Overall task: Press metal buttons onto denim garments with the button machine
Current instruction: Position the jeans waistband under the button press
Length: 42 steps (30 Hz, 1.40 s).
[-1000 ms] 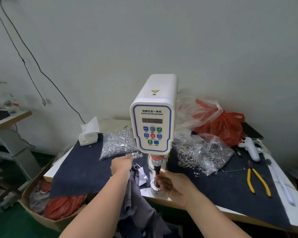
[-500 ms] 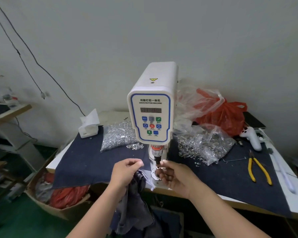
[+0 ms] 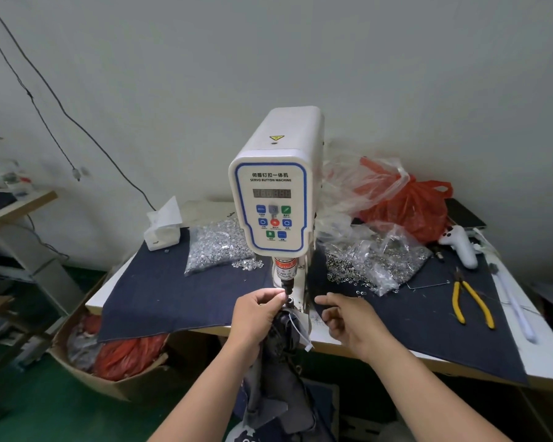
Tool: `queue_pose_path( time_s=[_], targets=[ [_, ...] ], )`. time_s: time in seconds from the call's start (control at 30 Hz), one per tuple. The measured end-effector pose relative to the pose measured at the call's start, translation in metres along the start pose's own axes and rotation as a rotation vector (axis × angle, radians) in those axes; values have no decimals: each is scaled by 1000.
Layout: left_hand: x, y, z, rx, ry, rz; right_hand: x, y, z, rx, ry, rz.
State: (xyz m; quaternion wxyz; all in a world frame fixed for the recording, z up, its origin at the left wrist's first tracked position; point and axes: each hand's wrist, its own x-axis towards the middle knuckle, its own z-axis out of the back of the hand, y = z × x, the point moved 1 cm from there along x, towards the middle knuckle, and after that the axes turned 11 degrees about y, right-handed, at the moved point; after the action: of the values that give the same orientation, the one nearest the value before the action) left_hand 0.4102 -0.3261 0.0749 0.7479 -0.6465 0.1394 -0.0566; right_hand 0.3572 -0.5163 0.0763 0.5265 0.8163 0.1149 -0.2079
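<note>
Right hand withdrawn; garment seemingly left-held.

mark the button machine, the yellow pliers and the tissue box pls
button machine (image 3: 271,199): head view, on its front control panel.
yellow pliers (image 3: 471,298): head view, on the right yellow handle.
tissue box (image 3: 162,237): head view, on the white front face.

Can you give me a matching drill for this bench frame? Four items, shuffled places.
Items:
1. pliers
2. tissue box
3. red plastic bag
4. cardboard box

Places:
A. on the floor, left of the table
B. back right, behind the clear bags
C. right side of the dark cloth
D. back left corner of the dark cloth

Pairs: 1-C, 2-D, 3-B, 4-A
</note>
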Motion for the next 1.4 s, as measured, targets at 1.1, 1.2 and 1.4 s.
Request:
queue_pose_path(
  time_s=[1.1, 1.2, 1.4],
  targets=[
    [-7, -6, 20, -133, 99, 376, -20, -5, -3, -440, 82, 99],
    [-23, -12, 17, -451, 94, 368, -29, -6, -15, -808, 75, 249],
    [-58, -27, -7, -837, 295, 255, -35, -1, -38, -1265, 190, 232]
  ],
)
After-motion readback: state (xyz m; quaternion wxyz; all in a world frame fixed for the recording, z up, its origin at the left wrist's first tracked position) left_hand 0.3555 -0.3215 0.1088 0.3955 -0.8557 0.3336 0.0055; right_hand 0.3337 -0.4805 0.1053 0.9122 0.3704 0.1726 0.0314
